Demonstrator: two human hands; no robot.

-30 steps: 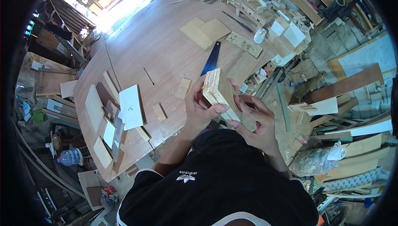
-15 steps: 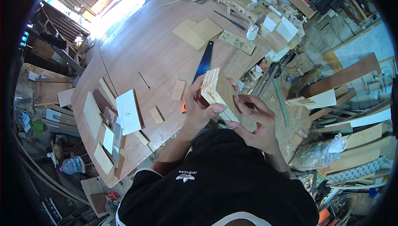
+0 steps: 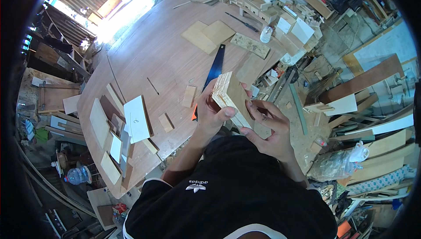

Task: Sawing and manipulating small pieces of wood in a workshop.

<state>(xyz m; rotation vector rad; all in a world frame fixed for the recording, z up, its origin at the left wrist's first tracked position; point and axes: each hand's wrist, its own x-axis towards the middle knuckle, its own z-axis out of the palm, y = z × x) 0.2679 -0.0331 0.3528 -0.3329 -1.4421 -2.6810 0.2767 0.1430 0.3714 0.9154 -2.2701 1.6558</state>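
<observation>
Both my hands hold a stack of plywood pieces [image 3: 238, 96] in front of my body, tilted, with rough splintered cut edges facing left. My left hand [image 3: 211, 112] grips the left end, its thumb pressed on the lower edge. On the right side my right hand [image 3: 272, 127] pinches the stack between thumb and fingers. Behind it on the table lies a handsaw [image 3: 215, 67] with a dark blue blade; part of its orange-and-black handle is hidden behind my left hand. Two small wood blocks, one upper [image 3: 189, 96] and one lower [image 3: 166, 122], rest left of the saw.
White and plain panels [image 3: 137, 118] lie at the left of the big wooden table [image 3: 144, 54]. Thin boards [image 3: 208, 36] and a stained plank [image 3: 250, 45] lie farther back. Wood offcuts [image 3: 263, 2] crowd the far right edge. A plastic bag [image 3: 331, 164] and leaning boards [image 3: 386, 144] stand at right.
My hands and the plywood stack stay almost in place. The view has shifted very slightly, so the surroundings sit a little differently.
</observation>
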